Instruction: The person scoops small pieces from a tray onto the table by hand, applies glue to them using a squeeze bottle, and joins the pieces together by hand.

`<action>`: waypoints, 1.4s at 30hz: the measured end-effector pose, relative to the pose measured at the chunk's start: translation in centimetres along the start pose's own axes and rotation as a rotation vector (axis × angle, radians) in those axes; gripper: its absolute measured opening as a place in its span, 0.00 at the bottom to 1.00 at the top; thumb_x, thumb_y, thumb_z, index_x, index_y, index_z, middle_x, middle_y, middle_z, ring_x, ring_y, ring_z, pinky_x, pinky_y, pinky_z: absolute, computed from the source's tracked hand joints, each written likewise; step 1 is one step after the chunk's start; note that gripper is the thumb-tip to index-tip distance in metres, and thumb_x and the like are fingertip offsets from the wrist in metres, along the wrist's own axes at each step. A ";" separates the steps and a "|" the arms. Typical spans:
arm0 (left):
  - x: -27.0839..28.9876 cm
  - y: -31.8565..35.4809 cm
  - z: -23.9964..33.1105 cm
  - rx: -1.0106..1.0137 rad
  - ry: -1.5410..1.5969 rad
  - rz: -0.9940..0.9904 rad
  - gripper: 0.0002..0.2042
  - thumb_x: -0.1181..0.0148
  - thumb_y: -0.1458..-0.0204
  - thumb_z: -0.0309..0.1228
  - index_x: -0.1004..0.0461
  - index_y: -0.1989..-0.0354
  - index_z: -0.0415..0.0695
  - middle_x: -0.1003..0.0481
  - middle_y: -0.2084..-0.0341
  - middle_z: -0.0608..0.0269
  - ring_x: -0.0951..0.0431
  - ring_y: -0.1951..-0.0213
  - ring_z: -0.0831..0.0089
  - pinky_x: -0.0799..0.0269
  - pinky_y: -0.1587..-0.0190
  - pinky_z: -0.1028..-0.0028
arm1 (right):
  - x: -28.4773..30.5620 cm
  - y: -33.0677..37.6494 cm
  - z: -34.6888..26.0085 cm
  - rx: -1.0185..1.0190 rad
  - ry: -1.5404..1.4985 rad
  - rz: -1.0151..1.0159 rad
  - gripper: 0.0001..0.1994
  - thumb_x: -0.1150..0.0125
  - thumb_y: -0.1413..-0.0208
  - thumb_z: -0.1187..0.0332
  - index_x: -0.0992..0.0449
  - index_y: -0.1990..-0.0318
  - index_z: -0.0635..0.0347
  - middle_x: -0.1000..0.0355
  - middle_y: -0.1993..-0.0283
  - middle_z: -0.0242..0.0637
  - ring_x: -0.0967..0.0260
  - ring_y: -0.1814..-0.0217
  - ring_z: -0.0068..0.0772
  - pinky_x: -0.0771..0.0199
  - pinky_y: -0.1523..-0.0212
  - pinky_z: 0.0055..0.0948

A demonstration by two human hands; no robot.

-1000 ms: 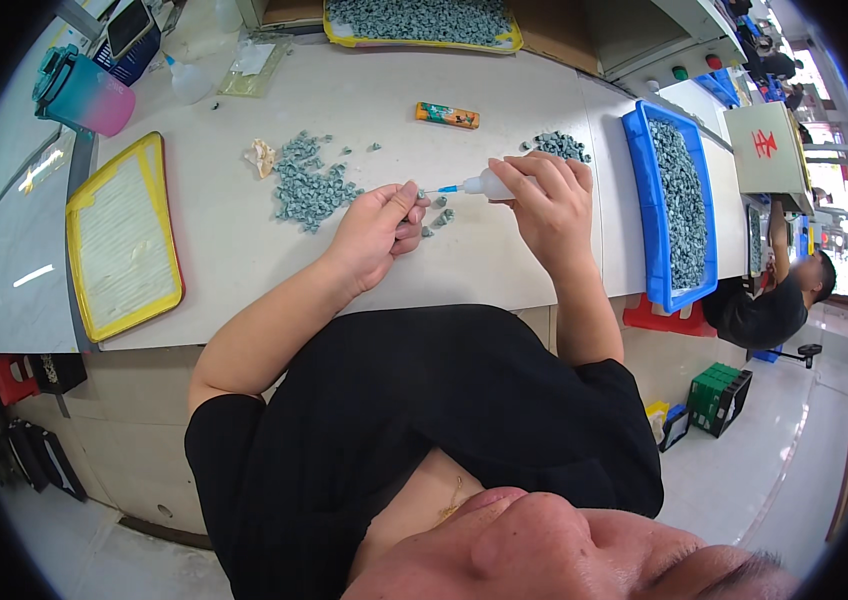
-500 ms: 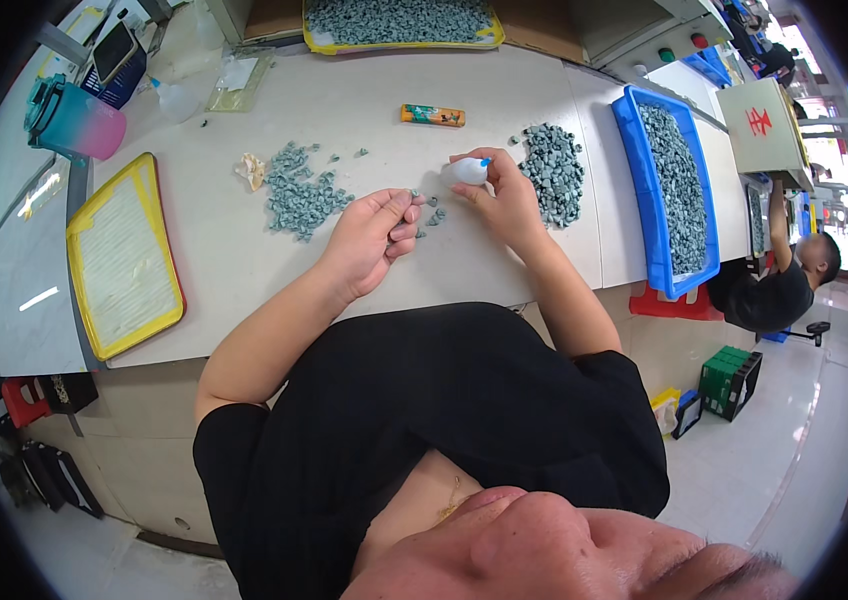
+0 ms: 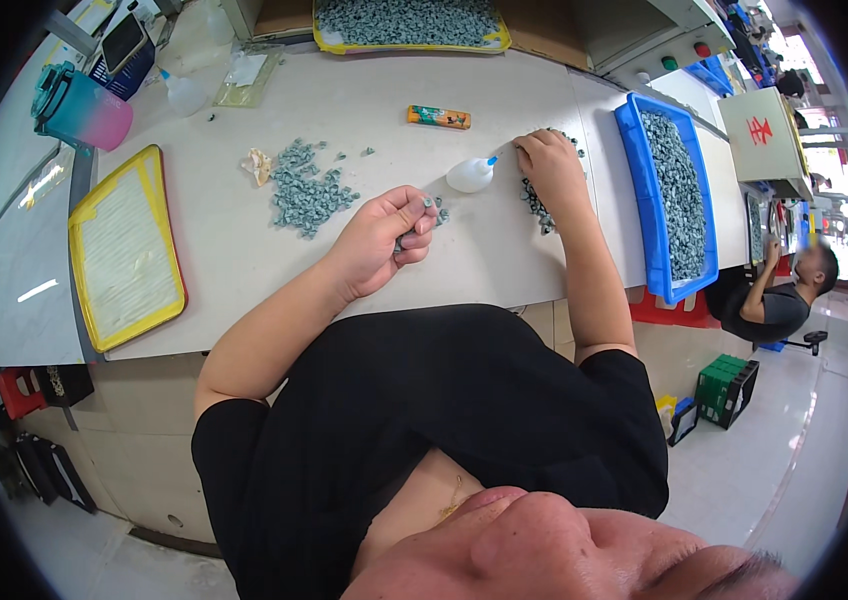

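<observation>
My left hand [image 3: 391,232] is closed, with a small grey-green piece [image 3: 428,203] pinched between thumb and finger. Beside its fingertips a few more such pieces lie on the table. My right hand [image 3: 552,172] reaches over the pile of darker grey-green pieces [image 3: 534,208], its fingers bent together and down. What lies under those fingertips is hidden. Between my hands is a white squeeze bottle [image 3: 469,176] with a blue tip, touched by neither. A looser heap of lighter pieces [image 3: 309,195] spreads to the left of my left hand.
An orange tube-shaped item [image 3: 439,117] lies beyond the bottle. To the right is a blue bin [image 3: 636,190] of pieces; at the left, a yellow-edged tray [image 3: 172,235]. Another filled yellow tray [image 3: 344,46] sits at the back. A teal-pink bottle [image 3: 84,110] stands far left.
My right hand has let go of the squeeze bottle, which now rests on the table, and has moved right onto the dark pile. My left hand stays in nearly the same place.
</observation>
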State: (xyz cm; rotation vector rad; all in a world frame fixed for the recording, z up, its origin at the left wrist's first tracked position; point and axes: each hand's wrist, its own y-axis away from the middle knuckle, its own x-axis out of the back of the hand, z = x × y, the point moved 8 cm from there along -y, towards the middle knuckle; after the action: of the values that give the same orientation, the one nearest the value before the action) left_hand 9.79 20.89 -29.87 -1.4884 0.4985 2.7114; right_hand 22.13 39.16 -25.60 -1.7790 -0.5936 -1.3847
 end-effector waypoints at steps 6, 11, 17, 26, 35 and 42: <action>-0.2 0.2 -0.1 -0.003 0.001 -0.035 0.09 0.53 0.36 0.33 0.32 0.64 0.41 0.37 0.76 0.70 0.45 0.78 0.82 0.47 0.76 0.82 | 3.4 1.5 0.1 -0.353 -0.553 0.165 0.08 0.40 0.51 0.79 0.22 0.62 0.63 0.23 0.66 0.37 0.24 0.65 0.29 0.26 0.63 0.25; -0.4 0.2 -0.2 0.035 -0.003 -0.039 0.09 0.53 0.36 0.32 0.32 0.62 0.40 0.35 0.76 0.71 0.44 0.78 0.83 0.45 0.76 0.82 | 5.4 3.1 -5.4 -0.121 -0.869 0.172 0.09 0.37 0.54 0.82 0.22 0.63 0.63 0.23 0.66 0.37 0.24 0.67 0.23 0.26 0.67 0.20; -0.4 0.1 -0.3 0.022 -0.014 -0.034 0.09 0.53 0.36 0.33 0.32 0.63 0.40 0.35 0.77 0.70 0.43 0.79 0.83 0.46 0.76 0.82 | 5.6 2.7 -11.3 0.208 -0.773 0.245 0.10 0.34 0.57 0.85 0.22 0.66 0.64 0.22 0.66 0.39 0.23 0.66 0.29 0.24 0.71 0.22; -0.8 0.5 -0.2 0.027 -0.029 -0.021 0.10 0.53 0.36 0.35 0.33 0.65 0.42 0.37 0.78 0.71 0.44 0.79 0.84 0.48 0.77 0.82 | 5.6 3.1 -12.9 0.468 -0.657 0.310 0.12 0.32 0.62 0.84 0.22 0.66 0.66 0.23 0.67 0.42 0.24 0.68 0.35 0.23 0.70 0.26; -0.8 0.5 -0.1 -0.031 -0.063 -0.079 0.07 0.50 0.37 0.33 0.33 0.65 0.43 0.36 0.79 0.72 0.46 0.80 0.86 0.51 0.79 0.84 | 5.4 3.2 -12.6 0.592 -0.714 0.344 0.15 0.31 0.64 0.81 0.23 0.64 0.65 0.24 0.64 0.40 0.25 0.66 0.38 0.23 0.65 0.32; -0.4 0.7 0.5 -0.143 -0.268 0.044 0.06 0.50 0.37 0.31 0.33 0.64 0.42 0.33 0.78 0.69 0.46 0.81 0.86 0.50 0.79 0.83 | 4.6 3.6 -12.1 0.477 -0.793 0.328 0.10 0.31 0.61 0.83 0.22 0.68 0.64 0.23 0.65 0.39 0.24 0.67 0.35 0.22 0.69 0.27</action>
State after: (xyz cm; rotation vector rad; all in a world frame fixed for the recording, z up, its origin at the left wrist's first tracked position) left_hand 9.48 20.37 -29.13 -1.1220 0.3368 2.9739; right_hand 19.23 26.79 -21.14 -1.8651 -0.8954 -0.2383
